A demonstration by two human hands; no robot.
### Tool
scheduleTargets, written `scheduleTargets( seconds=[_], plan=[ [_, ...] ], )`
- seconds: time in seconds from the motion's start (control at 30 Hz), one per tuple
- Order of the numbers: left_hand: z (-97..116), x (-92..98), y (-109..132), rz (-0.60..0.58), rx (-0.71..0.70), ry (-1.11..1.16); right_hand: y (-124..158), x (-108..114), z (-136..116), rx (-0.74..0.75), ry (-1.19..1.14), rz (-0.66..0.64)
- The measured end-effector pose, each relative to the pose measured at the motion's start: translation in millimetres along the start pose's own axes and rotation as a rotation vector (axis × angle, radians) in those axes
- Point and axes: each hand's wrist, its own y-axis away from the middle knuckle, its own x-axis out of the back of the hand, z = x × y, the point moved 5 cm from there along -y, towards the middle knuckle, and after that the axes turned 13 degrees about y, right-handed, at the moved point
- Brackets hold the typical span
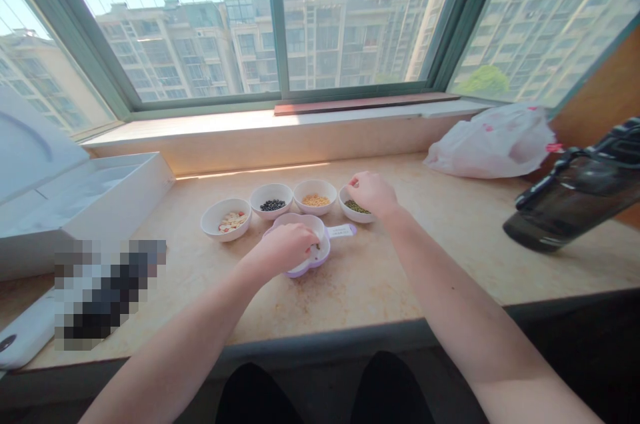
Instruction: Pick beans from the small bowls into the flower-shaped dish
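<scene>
My left hand [285, 249] reaches into a lilac flower-shaped bowl [295, 218] with a short handle, its fingers bunched down inside and hiding most of the contents. My right hand [373, 195] pinches just above a small white bowl of green beans [356, 209], at the bowl's right side. Whether those fingers hold any beans is too hard to see. Behind the lilac bowl stand a white bowl of black beans [271, 199] and a white bowl of yellow grains [314, 193]. To the left, a wider white bowl [226, 219] holds pale and reddish pieces.
All the bowls stand on a beige stone window ledge [440, 257]. A large white open box [80, 211] is at the left, beside a pixelated object [107, 294]. A white plastic bag [490, 144] and a dark tilted bottle [575, 194] are at the right.
</scene>
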Motion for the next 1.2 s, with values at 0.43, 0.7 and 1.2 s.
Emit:
scheduleTargets(
  seconds=[0.43,0.7,1.2],
  plan=[
    [-11,-8.6,-7,0.272,-0.091,0.316,6,-2,-11,0.124,-0.088,0.04],
    [-6,3.1,-7,0.215,-0.058,0.25,6,-2,-12,0.135,-0.096,0.022],
    [-25,37.7,3,0.481,0.059,1.88,6,-1,-22,0.288,-0.293,0.075]
  ],
)
